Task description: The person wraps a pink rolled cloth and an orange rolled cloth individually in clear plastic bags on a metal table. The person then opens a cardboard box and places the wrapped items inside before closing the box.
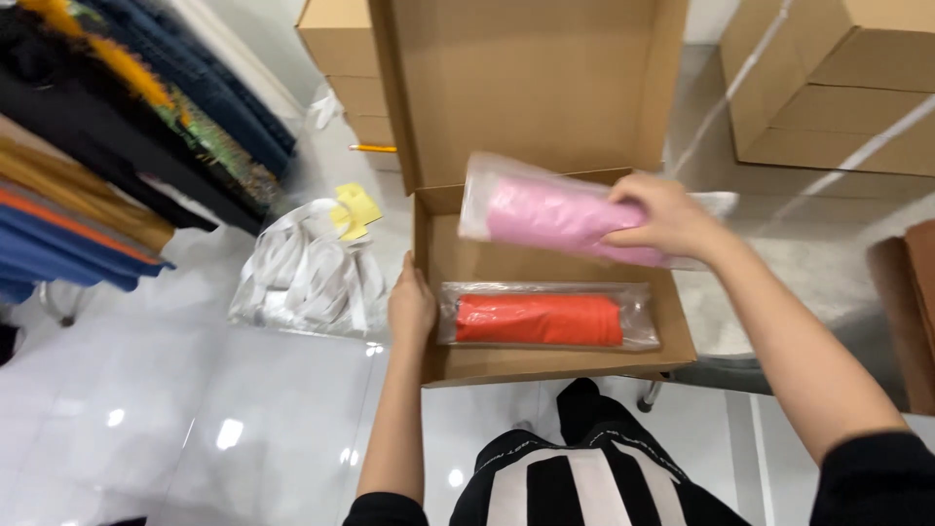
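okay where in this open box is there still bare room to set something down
Bare cardboard shows in the open box along the far half, between the orange bagged roll and the back wall, under the pink bagged roll in the right hand. The near strip is filled; the left hand grips the left wall.

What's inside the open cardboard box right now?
Inside the cardboard box lies one clear-bagged orange roll near the front wall. The right hand holds a bagged pink roll over the back, covering the floor there. The left hand grips the left wall.
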